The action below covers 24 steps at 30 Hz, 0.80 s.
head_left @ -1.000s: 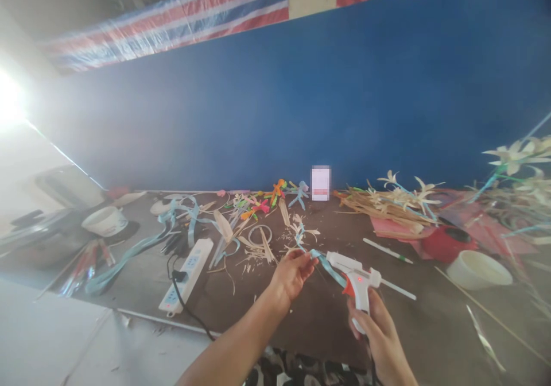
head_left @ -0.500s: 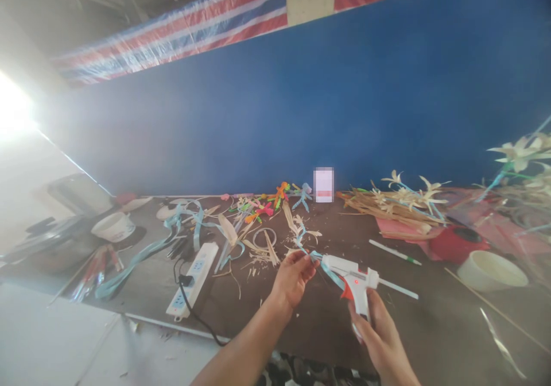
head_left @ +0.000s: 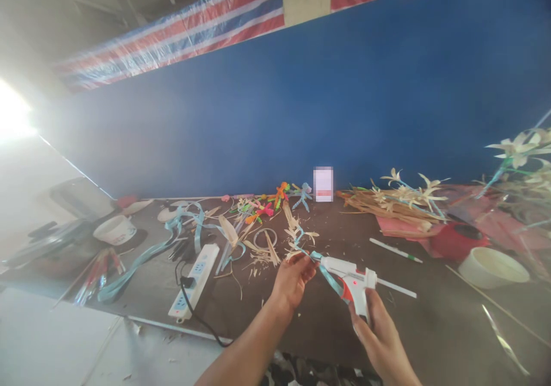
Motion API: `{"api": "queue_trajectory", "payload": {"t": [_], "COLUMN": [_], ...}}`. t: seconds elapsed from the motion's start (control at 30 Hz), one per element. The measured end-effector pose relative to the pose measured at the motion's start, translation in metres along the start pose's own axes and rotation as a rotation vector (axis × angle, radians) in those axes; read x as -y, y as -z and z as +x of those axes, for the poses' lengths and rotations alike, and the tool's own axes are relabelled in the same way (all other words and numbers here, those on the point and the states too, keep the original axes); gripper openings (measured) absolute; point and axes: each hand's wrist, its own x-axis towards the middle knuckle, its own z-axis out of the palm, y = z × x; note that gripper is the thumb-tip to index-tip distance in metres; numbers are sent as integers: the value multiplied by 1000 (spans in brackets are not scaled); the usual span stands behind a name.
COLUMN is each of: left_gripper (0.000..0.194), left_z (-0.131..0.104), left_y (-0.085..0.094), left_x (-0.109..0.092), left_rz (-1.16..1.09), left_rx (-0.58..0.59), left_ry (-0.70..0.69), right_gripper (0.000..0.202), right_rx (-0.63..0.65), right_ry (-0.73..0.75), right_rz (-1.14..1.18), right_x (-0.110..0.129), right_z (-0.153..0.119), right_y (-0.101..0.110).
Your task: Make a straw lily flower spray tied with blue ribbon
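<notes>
My left hand (head_left: 293, 280) pinches a thin stem wrapped in light blue ribbon, near the middle of the table. Pale petals (head_left: 296, 231) show just beyond its fingers. My right hand (head_left: 379, 328) is wrapped round the handle of a white glue gun (head_left: 344, 268) with a red trigger and a glue stick out of its back. The gun's nozzle is at the stem, beside my left fingertips. A loose end of the blue ribbon (head_left: 331, 282) hangs below the nozzle.
A white power strip (head_left: 196, 282) with a black plug lies at the left, near blue ribbon (head_left: 142, 268) and a white bowl (head_left: 115, 230). Colourful figures (head_left: 282, 193) stand behind. At the right are a white marker (head_left: 396, 250), dried stalks (head_left: 374, 205) and a white tub (head_left: 493, 268).
The glue gun has shifted very slightly left, toward my left hand. Both hands keep their holds, and the view has moved a little.
</notes>
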Motion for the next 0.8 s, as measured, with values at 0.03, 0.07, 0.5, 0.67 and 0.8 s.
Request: {"api": "queue_trajectory", "payload": {"t": [0.03, 0.07, 0.5, 0.67, 0.8], "left_gripper": [26, 26, 26, 24, 23], "left_z": [0, 1, -3, -2, -3], "left_y": [0, 0, -3, -2, 0], "left_x": [0, 0, 1, 0, 1], "left_rz": [2, 6, 42, 50, 33], "left_rx": [-1, -3, 8, 12, 29], "left_ry": [-5, -10, -49, -59, -66], "right_gripper": [31, 30, 38, 36, 38], "right_rx": [29, 56, -6, 38, 25], "right_ry": [14, 24, 59, 70, 102], "right_rz": [-20, -43, -52, -131, -170], "right_x": [-2, -4, 1, -4, -1], "right_z": [0, 0, 3, 1, 0], "right_y": [1, 3, 0, 7, 12]}}
